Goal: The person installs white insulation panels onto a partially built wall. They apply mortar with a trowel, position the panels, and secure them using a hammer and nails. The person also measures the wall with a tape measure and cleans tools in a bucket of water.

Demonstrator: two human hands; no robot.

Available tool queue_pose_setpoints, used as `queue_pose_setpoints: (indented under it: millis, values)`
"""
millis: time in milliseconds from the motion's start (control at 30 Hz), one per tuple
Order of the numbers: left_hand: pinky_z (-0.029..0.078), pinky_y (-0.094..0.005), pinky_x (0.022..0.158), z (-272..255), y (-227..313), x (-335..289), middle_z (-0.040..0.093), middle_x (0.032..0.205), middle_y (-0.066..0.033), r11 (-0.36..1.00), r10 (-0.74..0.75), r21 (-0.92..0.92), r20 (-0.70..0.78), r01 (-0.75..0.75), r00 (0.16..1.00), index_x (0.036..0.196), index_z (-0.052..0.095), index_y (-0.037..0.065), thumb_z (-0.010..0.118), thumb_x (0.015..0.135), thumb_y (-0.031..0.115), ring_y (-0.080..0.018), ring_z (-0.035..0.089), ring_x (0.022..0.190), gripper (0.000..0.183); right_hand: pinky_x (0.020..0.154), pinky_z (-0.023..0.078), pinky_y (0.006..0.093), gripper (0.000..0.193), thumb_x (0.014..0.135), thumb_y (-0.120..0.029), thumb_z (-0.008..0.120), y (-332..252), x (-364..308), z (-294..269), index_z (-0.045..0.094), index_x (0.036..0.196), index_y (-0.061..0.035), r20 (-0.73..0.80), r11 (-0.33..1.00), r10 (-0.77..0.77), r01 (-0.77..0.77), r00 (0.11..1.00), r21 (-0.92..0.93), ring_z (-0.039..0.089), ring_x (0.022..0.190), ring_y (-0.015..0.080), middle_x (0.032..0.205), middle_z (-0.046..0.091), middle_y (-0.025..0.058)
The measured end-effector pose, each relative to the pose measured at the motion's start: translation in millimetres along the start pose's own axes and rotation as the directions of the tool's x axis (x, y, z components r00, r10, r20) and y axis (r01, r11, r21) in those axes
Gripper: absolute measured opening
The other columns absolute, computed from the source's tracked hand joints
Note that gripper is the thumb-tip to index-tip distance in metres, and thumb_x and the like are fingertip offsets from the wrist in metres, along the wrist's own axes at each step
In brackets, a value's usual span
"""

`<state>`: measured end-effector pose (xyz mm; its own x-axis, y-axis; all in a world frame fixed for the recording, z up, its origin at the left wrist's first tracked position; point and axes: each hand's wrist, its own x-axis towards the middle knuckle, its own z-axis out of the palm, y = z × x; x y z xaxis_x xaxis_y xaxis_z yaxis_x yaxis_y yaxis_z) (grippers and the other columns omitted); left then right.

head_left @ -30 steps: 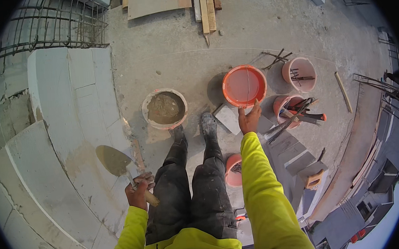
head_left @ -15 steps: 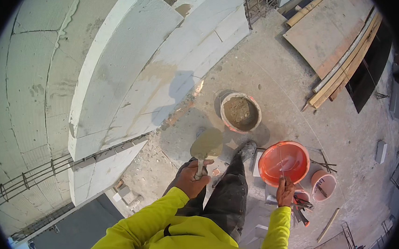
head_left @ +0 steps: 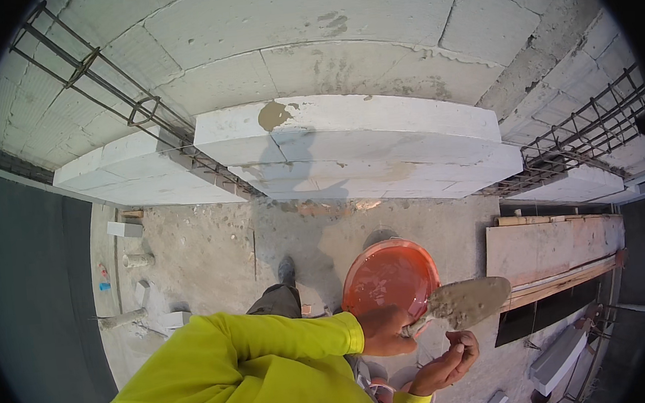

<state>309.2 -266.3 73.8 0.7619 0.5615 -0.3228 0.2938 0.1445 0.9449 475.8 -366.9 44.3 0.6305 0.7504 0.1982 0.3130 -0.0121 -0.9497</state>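
Observation:
My left hand (head_left: 384, 331) is closed round the handle of a trowel (head_left: 470, 301). The trowel's blade points right, coated with grey, lumpy mortar. Just below the blade is my right hand (head_left: 447, 366), its fingers curled in toward the thumb; whatever they may hold does not show. An orange tub (head_left: 353, 279) lies beyond my left hand, with wet, reddish liquid inside, and the hand overlaps its near rim. Ahead stands a low white block wall (head_left: 378, 133) with a mortar patch (head_left: 274, 116) on top.
Rebar cages (head_left: 586, 135) rise at the wall's right end, and another bar frame (head_left: 112, 74) runs at the left. Boards and planks (head_left: 554, 251) lie at the right. Loose white blocks (head_left: 124, 229) and a dark panel (head_left: 31, 300) are on the left.
My view has turned to face the white wall. The trowel has swung over beside the tub, near my right hand. The mortar bucket seen earlier no longer shows.

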Motion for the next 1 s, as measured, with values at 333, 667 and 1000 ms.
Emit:
queue_pose_setpoints:
  millis: [333,667,1000]
  values:
    - [0.048,-0.0348,0.072,-96,-28,-121,0.063,0.078,-0.0104,0.957,0.025,-0.22,-0.583,-0.187,0.812,0.1,0.063,-0.004,0.063,0.085,0.023,-0.018,0.059,0.073,0.032,0.083,0.051,0.0342,0.028,0.101,-0.02,0.048,35,-63,256,0.057,0.12,-0.0006,0.806,0.701,0.398,-0.712,0.438,0.04,0.062,0.092,0.0207,0.103,0.064,0.0097]
    - [0.05,-0.0272,0.058,-155,-82,-248,0.063,0.075,-0.0015,0.683,-0.423,-0.598,-0.792,-0.42,0.44,0.087,0.065,0.002,0.069,0.085,0.019,-0.0085,0.058,0.062,0.018,0.077,0.056,0.0368,0.02,0.101,-0.017,0.048,-55,-81,415,0.06,0.107,-0.0022,0.932,0.141,0.364,-0.989,0.005,-0.05,0.064,0.087,0.0239,0.101,0.067,0.0114]
    - [0.051,-0.0281,0.061,-167,-111,-320,0.059,0.072,-0.0005,0.624,-0.581,-0.622,-0.774,-0.473,0.251,0.079,0.063,0.005,0.068,0.085,0.016,-0.0097,0.056,0.06,0.013,0.082,0.054,0.0302,0.025,0.102,-0.017,0.049,-139,-31,539,0.062,0.117,-0.001,0.807,0.853,0.217,-0.509,0.549,0.116,0.065,0.094,0.0212,0.108,0.065,0.0096]
